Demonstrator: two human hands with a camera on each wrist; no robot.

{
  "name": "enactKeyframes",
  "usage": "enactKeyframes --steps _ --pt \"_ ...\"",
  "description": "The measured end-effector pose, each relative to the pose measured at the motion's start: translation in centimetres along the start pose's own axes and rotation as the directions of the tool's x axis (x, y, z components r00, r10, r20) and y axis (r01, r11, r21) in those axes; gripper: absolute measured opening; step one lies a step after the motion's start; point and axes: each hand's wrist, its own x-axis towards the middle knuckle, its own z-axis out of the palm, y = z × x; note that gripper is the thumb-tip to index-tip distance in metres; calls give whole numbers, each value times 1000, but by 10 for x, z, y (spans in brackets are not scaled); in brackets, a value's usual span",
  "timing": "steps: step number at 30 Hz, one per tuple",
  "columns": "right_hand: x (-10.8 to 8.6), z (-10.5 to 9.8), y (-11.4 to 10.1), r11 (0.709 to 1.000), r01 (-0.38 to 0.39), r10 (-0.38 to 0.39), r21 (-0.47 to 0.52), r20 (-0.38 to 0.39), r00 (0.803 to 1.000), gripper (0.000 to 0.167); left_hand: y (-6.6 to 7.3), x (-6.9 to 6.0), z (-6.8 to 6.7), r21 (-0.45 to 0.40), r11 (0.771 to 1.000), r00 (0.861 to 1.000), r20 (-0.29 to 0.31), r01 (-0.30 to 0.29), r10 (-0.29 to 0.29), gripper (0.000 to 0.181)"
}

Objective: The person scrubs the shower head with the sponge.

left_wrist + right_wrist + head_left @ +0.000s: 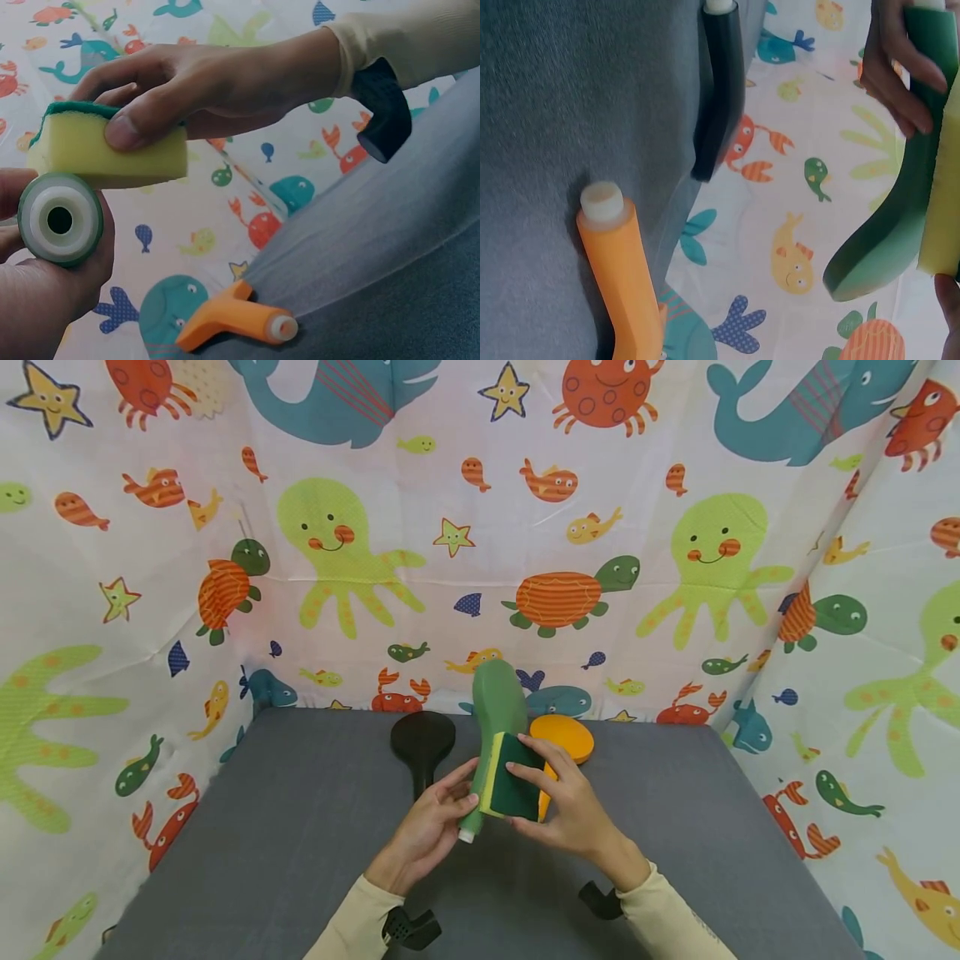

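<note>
My left hand (423, 837) grips the handle of a green handheld shower head (498, 697) low down, by its white end. The shower head is raised with its broad end pointing away from me. In my right hand (576, 810) is a yellow sponge (112, 154) with a dark green scouring side, pinched between thumb and fingers. Its yellow face lies against the handle, while the scouring side faces outward. In the left wrist view, the handle's open round end (60, 220) faces the camera. The right wrist view shows the curved green body (881, 236) beside the sponge.
On the grey table (300, 860), a black shower head (422, 739) lies behind and left of my hands. An orange shower head (562, 737) lies behind and right, its handle partly hidden by my right hand. Curtains printed with sea animals (450, 585) surround the table's back and sides.
</note>
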Motion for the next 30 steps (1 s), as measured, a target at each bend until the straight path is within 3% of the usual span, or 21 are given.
enactKeyframes --steps 10,21,30 --pt "5 -4 10 999 -45 45 -10 -44 998 64 0 -2 0 -39 999 999 42 18 -16 61" --pt "2 1 2 999 30 -30 -17 -48 998 62 2 -2 -3 1 1000 998 65 -4 4 60" --pt "6 -7 10 1000 -12 10 -18 -74 997 64 4 -5 -1 -11 999 991 125 43 -42 62"
